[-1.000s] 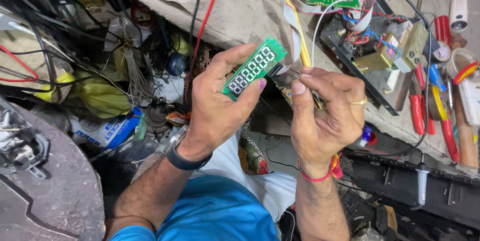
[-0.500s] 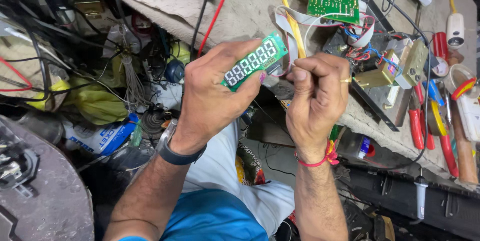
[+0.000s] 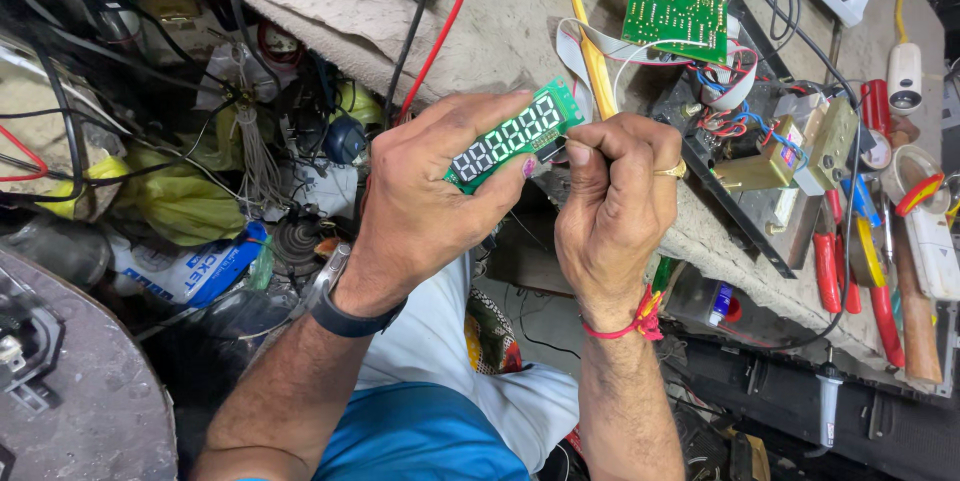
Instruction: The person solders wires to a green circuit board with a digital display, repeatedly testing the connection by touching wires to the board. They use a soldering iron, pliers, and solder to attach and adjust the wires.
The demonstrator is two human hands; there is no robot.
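Head view, set against the earlier frames: the display board (image 3: 508, 135) has dropped lower and lies flatter, less tilted than a second ago; the right hand has closed in against its right end, where earlier it held a little apart.

Left hand (image 3: 425, 191): palm down, fingers curled over the board's upper edge, thumb pressed under its lower edge, pinching the board between them. Black watch (image 3: 345, 301) on the wrist.

Right hand (image 3: 612, 206): fingers bunched together, thumb and forefinger tips pinched at the board's right end; what they grip there is too small to tell. Gold ring (image 3: 672, 171) on one finger, red thread (image 3: 625, 326) round the wrist.

Display board: green, a row of pale digits facing up, held in the air just before the workbench (image 3: 500, 31) edge.

Near the display board: yellow strip (image 3: 590, 41) just above; green circuit board (image 3: 678, 19) up and right; red wire (image 3: 440, 26) up and left; red-handled pliers (image 3: 830, 266) well to the right.
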